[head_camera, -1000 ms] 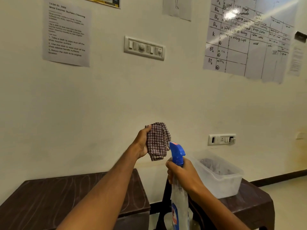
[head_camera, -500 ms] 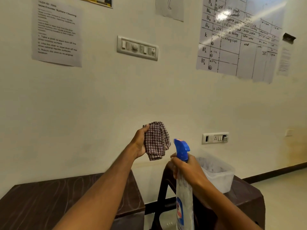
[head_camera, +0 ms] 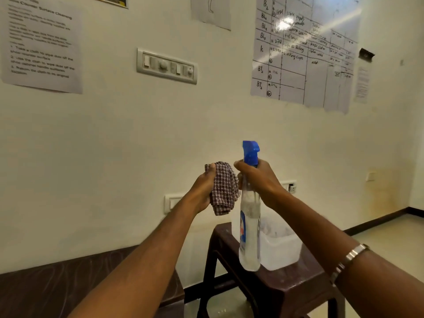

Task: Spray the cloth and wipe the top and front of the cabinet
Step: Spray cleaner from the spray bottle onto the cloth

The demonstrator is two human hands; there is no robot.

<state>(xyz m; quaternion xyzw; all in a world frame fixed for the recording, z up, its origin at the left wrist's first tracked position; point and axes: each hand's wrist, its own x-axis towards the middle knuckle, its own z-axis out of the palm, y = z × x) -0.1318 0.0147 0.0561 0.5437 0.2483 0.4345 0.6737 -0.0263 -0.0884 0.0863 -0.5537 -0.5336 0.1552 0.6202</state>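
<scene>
- While the left hand is bunching the checked cloth, the nozzle is sitting just beside it.
- Right hand is gripping the spray bottle (blue-topped, upright).

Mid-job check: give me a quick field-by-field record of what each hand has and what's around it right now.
left hand: gripping the checked cloth, bunched, held up in the air
right hand: wrapped around the neck of the spray bottle, upright
bottle head: blue trigger top, right beside the cloth
cabinet top: dark brown, lower left, not being touched
stool: dark, lower right, carrying a clear plastic tub
right wrist: metal watch band
wiping: not yet started
</scene>
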